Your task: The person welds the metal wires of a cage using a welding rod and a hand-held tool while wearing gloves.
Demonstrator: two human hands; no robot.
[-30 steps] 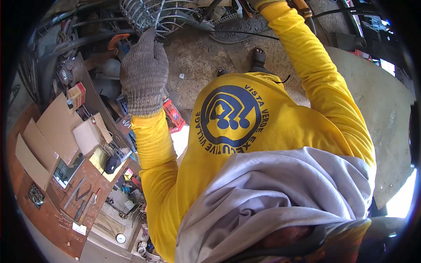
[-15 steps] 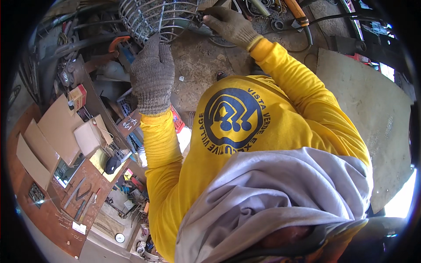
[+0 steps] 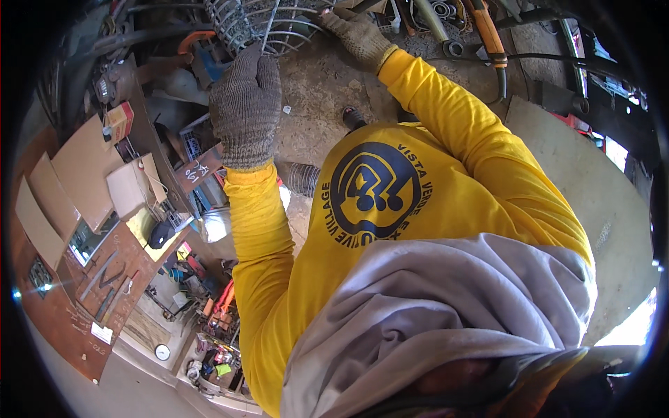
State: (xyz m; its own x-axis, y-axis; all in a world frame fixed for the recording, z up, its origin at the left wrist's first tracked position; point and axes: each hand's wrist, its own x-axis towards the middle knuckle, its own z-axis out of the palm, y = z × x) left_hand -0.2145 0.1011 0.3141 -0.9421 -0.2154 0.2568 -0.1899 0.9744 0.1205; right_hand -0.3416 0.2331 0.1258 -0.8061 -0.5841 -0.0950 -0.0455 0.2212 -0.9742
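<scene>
A round wire cage point(image 3: 275, 24) of bare metal rods sits at the top of the view, over a dusty concrete floor point(image 3: 317, 90). My left hand point(image 3: 245, 104), in a grey knit glove, reaches up to the cage's lower rim with its fingers curled on a wire. In a matching glove, my right hand point(image 3: 359, 35) grips the cage's right side. Both arms wear yellow sleeves. My yellow shirt and a grey cloth point(image 3: 432, 313) fill the lower middle and hide what lies beneath.
Flattened cardboard boxes point(image 3: 77, 174) and a rusty plate with hand tools point(image 3: 104, 279) lie on the left. A tray of small parts point(image 3: 209, 334) sits lower left. An orange-handled tool and black cables point(image 3: 488, 35) are at upper right, above a large flat board point(image 3: 599, 202).
My right hand has come down from the upper right and taken hold of the cage's right side. My left hand has stayed at the cage's lower rim.
</scene>
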